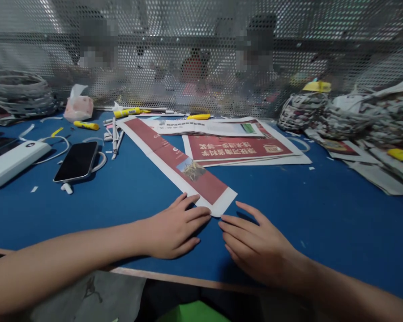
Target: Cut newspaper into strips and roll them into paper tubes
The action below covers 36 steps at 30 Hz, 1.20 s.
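Observation:
A strip of newspaper (pixel 204 187), printed red with white borders, lies slantwise on the blue tabletop. Its near corner curls slightly beside my fingers. My left hand (pixel 177 226) rests with fingers spread, the fingertips touching the strip's near left edge. At the strip's near tip, my right hand (pixel 255 241) has its fingers stretched out, thumb apart, and no object shows in it. Whether its fingertips touch the paper I cannot tell. Beyond the strip lies a stack of cut newspaper sheets (pixel 242 147), red and white, with a folded piece on top.
A phone (pixel 77 162) and a white power bank (pixel 18 162) lie at left. Glue sticks (pixel 86 125), rolled paper sticks (pixel 115 138) and tissues (pixel 78 107) are behind. Woven paper baskets (pixel 300 112) stand at right, another basket (pixel 18 94) at far left. Perforated metal screen (pixel 201 67) borders the table.

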Available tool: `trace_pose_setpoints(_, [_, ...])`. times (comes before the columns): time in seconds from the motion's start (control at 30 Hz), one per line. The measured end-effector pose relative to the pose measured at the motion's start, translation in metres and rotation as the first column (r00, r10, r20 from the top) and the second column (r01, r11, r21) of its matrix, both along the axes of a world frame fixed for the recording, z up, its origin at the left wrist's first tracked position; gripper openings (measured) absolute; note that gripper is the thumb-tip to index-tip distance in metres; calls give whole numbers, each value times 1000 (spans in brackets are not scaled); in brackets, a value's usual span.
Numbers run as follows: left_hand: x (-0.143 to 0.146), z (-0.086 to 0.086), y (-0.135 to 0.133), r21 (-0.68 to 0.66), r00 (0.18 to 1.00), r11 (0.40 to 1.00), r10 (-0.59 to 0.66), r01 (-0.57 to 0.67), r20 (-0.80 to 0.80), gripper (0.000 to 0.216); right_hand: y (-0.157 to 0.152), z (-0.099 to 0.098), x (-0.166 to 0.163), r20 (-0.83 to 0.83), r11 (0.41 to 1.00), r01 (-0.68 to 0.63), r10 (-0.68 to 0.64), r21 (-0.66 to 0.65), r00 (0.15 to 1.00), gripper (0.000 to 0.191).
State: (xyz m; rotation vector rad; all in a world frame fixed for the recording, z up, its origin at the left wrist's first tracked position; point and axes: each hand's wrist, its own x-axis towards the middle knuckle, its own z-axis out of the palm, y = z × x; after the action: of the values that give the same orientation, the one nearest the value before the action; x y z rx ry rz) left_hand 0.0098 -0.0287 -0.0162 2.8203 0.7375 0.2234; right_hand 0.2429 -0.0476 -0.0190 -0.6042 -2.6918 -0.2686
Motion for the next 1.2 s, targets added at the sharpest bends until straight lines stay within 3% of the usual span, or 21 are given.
trace_pose_setpoints(0.67, [1, -1, -1, -12, 999, 1000, 3, -4, -44, 50, -2, -10, 2, 63, 993, 62, -56, -97, 996, 25])
trace_pose_setpoints(1.2, [1, 2, -2, -1, 998, 1000, -9, 9, -58, 45, -4, 0, -7, -71, 994, 97, -101, -57, 992, 30])
